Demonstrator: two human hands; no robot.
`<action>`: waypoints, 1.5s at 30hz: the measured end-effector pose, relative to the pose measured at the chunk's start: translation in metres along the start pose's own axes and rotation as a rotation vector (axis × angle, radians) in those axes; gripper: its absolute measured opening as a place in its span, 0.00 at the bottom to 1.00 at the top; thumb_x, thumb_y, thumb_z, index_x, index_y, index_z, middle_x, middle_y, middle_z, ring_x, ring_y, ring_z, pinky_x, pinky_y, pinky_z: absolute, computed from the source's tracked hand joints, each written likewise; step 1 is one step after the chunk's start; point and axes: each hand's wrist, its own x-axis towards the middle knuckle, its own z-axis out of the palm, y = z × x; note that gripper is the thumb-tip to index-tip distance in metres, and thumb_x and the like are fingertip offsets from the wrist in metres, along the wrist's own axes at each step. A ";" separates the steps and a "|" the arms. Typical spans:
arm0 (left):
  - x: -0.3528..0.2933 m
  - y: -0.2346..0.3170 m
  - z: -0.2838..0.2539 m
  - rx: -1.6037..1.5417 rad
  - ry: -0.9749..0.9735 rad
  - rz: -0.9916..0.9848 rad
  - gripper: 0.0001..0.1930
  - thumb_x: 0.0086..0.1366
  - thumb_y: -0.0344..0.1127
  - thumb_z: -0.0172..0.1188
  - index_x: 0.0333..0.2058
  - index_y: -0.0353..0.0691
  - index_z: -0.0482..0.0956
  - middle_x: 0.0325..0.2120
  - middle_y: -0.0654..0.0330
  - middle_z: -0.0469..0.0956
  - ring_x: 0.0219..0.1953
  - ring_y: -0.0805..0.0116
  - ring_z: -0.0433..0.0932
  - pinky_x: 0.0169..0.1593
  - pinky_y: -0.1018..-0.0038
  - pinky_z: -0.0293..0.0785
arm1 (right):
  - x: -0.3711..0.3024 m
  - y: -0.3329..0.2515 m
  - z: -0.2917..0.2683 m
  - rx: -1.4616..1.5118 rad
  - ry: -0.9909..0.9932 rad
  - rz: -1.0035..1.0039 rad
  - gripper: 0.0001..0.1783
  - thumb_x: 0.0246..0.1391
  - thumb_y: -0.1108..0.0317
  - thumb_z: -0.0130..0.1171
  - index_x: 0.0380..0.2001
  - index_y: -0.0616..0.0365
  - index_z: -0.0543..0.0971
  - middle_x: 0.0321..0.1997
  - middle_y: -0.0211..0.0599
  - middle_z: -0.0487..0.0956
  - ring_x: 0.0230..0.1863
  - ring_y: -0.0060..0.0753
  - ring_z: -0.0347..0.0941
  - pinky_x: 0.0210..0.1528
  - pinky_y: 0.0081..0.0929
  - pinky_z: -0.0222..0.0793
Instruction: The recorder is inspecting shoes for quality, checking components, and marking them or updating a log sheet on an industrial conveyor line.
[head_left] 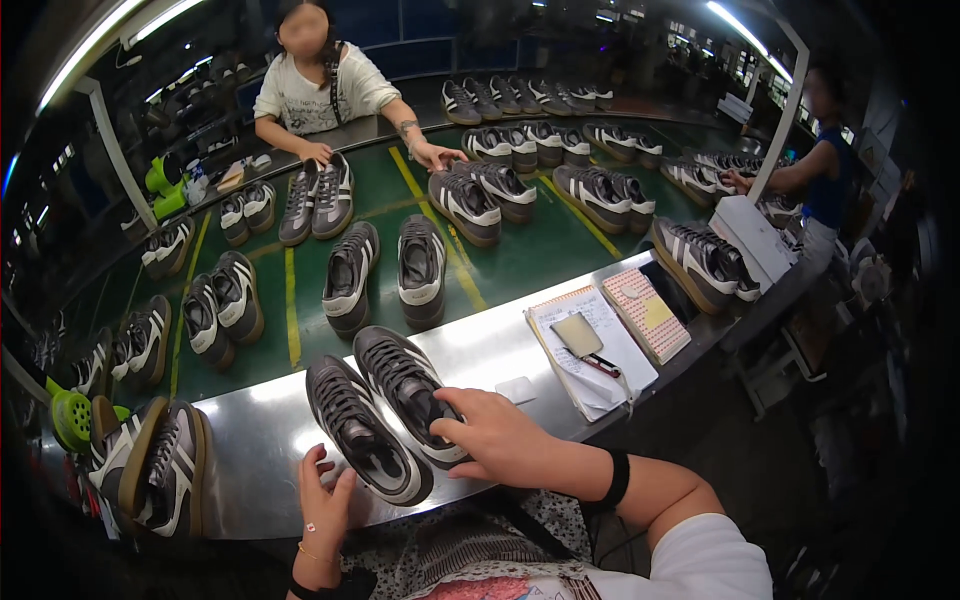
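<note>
Two dark grey sneakers with pale side stripes and gum soles stand side by side in front of me on the metal ledge [250, 425]. My right hand [492, 436] grips the right sneaker [398, 372] at its collar, with fingers at the opening and the palm over the heel side. Beside the heel of the left sneaker [345, 410], my left hand [325, 505] is held with its fingers apart and nothing in it. A small gap seems to lie between that hand and the shoe.
A green conveyor belt [390, 295] carries several similar pairs beyond the ledge. More sneakers [172, 470] lean together at the left end. A notebook [590, 345] with a cutter lies right. A person [330, 95] across the belt touches shoes; another person [828, 170] stands far right.
</note>
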 end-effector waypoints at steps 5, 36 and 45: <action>-0.016 -0.037 0.031 -0.469 -0.066 -0.055 0.34 0.58 0.30 0.59 0.60 0.34 0.51 0.45 0.56 0.63 0.40 0.71 0.68 0.43 0.74 0.72 | 0.045 -0.027 0.004 -0.098 -0.623 -0.006 0.33 0.32 0.54 0.71 0.45 0.49 0.74 0.38 0.43 0.71 0.41 0.46 0.72 0.40 0.39 0.67; 0.003 -0.041 -0.015 0.804 0.305 0.333 0.24 0.63 0.51 0.51 0.47 0.33 0.72 0.49 0.45 0.67 0.52 0.46 0.65 0.56 0.56 0.58 | -0.031 0.448 -0.389 -1.112 0.033 1.047 0.38 0.23 0.53 0.75 0.46 0.42 0.76 0.46 0.33 0.76 0.53 0.40 0.67 0.53 0.37 0.63; 0.002 -0.039 -0.024 0.844 0.257 0.337 0.23 0.64 0.50 0.51 0.45 0.33 0.72 0.49 0.45 0.66 0.51 0.46 0.65 0.56 0.56 0.60 | -0.006 0.494 -0.285 -0.308 -0.365 1.023 0.45 0.31 0.42 0.71 0.56 0.43 0.68 0.55 0.42 0.73 0.58 0.46 0.66 0.60 0.42 0.55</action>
